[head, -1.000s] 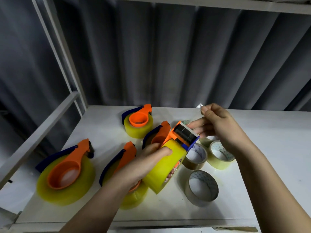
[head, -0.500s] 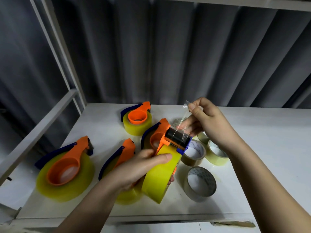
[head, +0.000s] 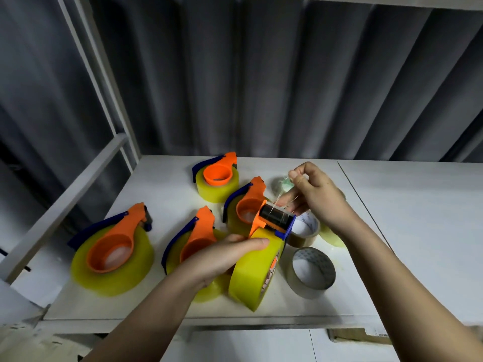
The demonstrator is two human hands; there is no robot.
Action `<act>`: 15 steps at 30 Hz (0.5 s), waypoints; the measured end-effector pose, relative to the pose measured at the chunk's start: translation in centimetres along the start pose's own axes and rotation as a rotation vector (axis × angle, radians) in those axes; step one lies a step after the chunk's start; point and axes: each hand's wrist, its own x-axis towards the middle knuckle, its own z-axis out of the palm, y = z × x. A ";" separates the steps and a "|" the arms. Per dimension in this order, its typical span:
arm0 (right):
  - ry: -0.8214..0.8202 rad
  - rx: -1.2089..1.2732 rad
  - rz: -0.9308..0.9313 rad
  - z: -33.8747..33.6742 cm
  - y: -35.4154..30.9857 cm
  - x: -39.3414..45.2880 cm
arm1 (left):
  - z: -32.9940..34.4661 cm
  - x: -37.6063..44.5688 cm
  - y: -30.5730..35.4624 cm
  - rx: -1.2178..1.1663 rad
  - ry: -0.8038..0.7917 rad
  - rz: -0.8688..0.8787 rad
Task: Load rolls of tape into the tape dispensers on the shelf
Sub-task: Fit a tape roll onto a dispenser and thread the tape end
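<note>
Tape dispenser [head: 274, 223], light, rigid: left hand [head: 222, 259] grips its yellow roll [head: 254, 273]; right hand [head: 317, 194] pinches thin, clingy tape end [head: 283, 182].

Left hand [head: 222, 259] gripping yellow tape roll [head: 254, 270] in upright dispenser [head: 274, 220]; right hand [head: 321, 197] just beyond dispenser, pinching tape end [head: 283, 184]; spare rolls [head: 311, 273] beside it on shelf [head: 418, 231].

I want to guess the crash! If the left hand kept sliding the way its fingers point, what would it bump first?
Probably the grey-cored loose tape roll on the white shelf, just past the yellow roll the left hand grips; depth is unclear.
</note>
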 end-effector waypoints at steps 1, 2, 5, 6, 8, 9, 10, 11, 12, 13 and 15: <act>0.001 0.003 -0.004 -0.1 0.1 0.0 | 0.0 0.3 0.0 0.019 0.011 -0.007; -0.001 0.002 -0.006 -0.3 0.1 0.1 | 0.0 0.5 0.0 0.049 0.016 -0.012; -0.028 -0.013 0.005 -0.6 0.1 0.2 | 0.2 0.6 0.7 0.251 0.043 0.004; -0.039 -0.017 0.010 -0.7 0.1 0.3 | 0.3 0.3 1.3 0.368 0.078 0.034; -0.051 -0.017 0.016 -0.9 0.1 0.3 | 0.3 -0.5 2.7 0.570 0.221 0.124; -0.060 -0.015 0.018 -0.9 0.0 0.3 | 0.2 -1.0 3.6 0.632 0.309 0.178; -0.071 -0.012 0.019 -1.1 -0.1 0.3 | 0.0 -1.2 4.6 0.675 0.395 0.228; -0.089 -0.005 0.024 -1.2 -0.3 0.3 | -0.3 -0.8 5.3 0.671 0.469 0.282; -0.111 0.008 0.033 -1.2 -0.4 0.2 | -0.5 -0.3 6.0 0.610 0.487 0.330; -0.134 0.024 0.045 -1.4 -0.6 0.2 | -0.6 0.4 6.8 0.499 0.445 0.375; -0.169 0.041 0.065 -1.6 -0.9 0.2 | -0.2 1.5 7.9 0.286 0.272 0.408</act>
